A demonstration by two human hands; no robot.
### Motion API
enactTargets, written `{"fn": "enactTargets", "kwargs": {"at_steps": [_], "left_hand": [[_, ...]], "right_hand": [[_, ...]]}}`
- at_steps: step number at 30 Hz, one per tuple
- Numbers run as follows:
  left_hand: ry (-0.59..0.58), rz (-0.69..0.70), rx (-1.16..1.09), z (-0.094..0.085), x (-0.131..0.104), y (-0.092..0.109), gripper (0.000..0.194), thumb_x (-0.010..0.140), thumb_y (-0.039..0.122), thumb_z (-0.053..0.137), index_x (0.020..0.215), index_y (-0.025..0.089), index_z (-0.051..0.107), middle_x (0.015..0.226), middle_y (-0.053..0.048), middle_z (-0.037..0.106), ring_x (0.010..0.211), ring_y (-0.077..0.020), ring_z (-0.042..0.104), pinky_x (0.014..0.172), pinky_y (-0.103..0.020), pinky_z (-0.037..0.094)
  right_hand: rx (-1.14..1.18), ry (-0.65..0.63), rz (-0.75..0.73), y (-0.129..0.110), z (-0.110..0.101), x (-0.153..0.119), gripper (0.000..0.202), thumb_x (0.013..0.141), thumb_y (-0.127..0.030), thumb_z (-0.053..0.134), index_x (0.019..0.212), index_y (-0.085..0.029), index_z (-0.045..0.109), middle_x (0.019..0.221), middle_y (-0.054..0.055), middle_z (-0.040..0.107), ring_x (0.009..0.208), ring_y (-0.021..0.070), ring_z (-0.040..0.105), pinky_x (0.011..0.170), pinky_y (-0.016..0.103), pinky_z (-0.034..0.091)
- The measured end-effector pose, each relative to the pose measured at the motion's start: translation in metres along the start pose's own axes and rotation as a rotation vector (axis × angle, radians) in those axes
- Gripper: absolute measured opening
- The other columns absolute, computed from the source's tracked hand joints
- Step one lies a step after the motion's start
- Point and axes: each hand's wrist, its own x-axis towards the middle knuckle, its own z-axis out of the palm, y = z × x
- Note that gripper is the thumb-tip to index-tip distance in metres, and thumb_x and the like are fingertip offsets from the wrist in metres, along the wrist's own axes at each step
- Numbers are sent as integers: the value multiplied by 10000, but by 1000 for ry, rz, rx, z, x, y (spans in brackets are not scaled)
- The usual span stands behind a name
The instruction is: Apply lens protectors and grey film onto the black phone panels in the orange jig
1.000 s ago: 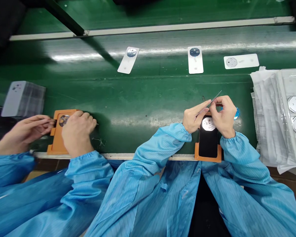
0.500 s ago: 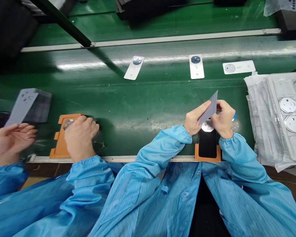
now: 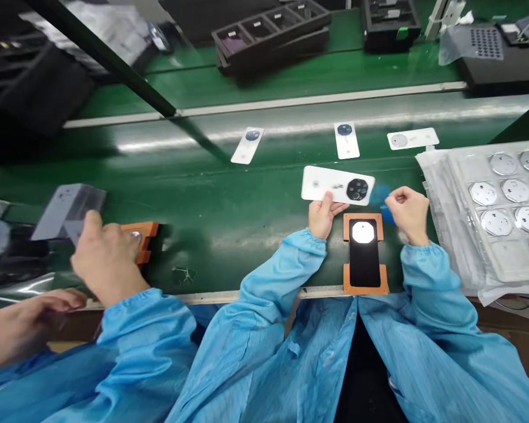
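My left hand [image 3: 321,220] grips a white phone back cover [image 3: 325,183] by its lower edge, thumb on top. The cover lies sideways in the air, its black round camera area to the right. To its right, my closed right hand [image 3: 409,212] pinches a translucent blue film [image 3: 381,197], blurred by motion; whether the film still touches the cover I cannot tell. Below and between my hands stands an orange fixture [image 3: 347,283]. A black phone-shaped panel [image 3: 365,265] lies in it, with a shiny silver disc plate [image 3: 363,231] at its upper end.
Three white covers [image 3: 245,147] are spread along the back. At right, a clear tray [image 3: 506,254] of silver discs rests on white sheets. A co-worker's hand [image 3: 110,258] is at left by another orange fixture [image 3: 146,235] and grey panels [image 3: 62,205]. Black bins [image 3: 273,35] stand behind.
The cover has turned from a steep tilt to show its white face, shifting left off the fixture. My right hand has moved away rightward with the blue film. The co-worker's hand moved left.
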Motion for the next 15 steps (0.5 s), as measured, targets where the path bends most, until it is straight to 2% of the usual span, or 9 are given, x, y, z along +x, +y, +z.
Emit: {"fn": "enactTargets", "kwargs": {"at_steps": [2, 4, 6, 8, 10, 12, 14, 15], "left_hand": [[30, -37, -65, -12, 0, 15, 695, 829, 664, 790, 1227, 102, 700, 1164, -185, 791, 981, -262, 808, 909, -404, 678], [21, -21, -43, -19, -7, 30, 677, 835, 636, 799, 1260, 119, 694, 1191, -176, 786, 985, -256, 807, 894, -393, 682], [-18, 47, 58, -21, -21, 41, 622, 882, 630, 753, 1234, 119, 719, 1194, -168, 787, 994, -260, 806, 886, -389, 686], [-80, 175, 250, -17, -37, 52, 517, 945, 590, 694, 1169, 129, 760, 1179, -149, 796, 1017, -266, 803, 900, -385, 686], [-214, 346, 491, -13, -53, 60, 377, 1004, 483, 649, 1154, 166, 788, 1166, -115, 805, 1066, -259, 793, 951, -368, 672], [-412, 515, 675, -11, -65, 67, 305, 1045, 347, 592, 1250, 208, 771, 1228, -90, 790, 1159, -242, 766, 1028, -345, 640], [-577, 638, 761, -12, -72, 70, 364, 1062, 247, 526, 1378, 222, 705, 1327, -87, 748, 1250, -226, 724, 1091, -335, 607], [-610, 676, 783, -14, -75, 70, 397, 1064, 217, 501, 1423, 221, 672, 1366, -90, 726, 1279, -220, 707, 1108, -336, 597]], "right_hand": [[-110, -138, 72, 24, -18, 4, 112, 709, -256, 633, 601, -225, 630, 564, 6, 643, 597, 199, 626, 644, 330, 474], [-245, -225, 64, 42, -32, 1, 217, 718, -276, 654, 522, -234, 571, 495, 8, 583, 543, 197, 578, 587, 327, 421], [-328, -191, 20, 48, -43, -9, 304, 759, -304, 662, 498, -240, 519, 476, 7, 549, 512, 187, 534, 547, 322, 366], [-293, -101, -35, 40, -53, -23, 321, 828, -345, 660, 554, -234, 534, 513, 2, 572, 516, 176, 539, 538, 313, 359], [-189, -41, -114, 27, -61, -38, 291, 892, -390, 658, 660, -228, 591, 591, -1, 628, 548, 167, 579, 553, 304, 409], [-119, -46, -231, 18, -67, -51, 227, 938, -402, 645, 792, -228, 656, 714, 11, 693, 622, 174, 642, 593, 306, 486], [-135, -107, -380, 20, -67, -63, 167, 970, -365, 615, 972, -228, 711, 931, 55, 757, 816, 220, 722, 716, 349, 573], [-176, -146, -457, 25, -65, -68, 197, 984, -342, 594, 1077, -222, 720, 1074, 89, 764, 972, 259, 737, 812, 390, 598]]}}
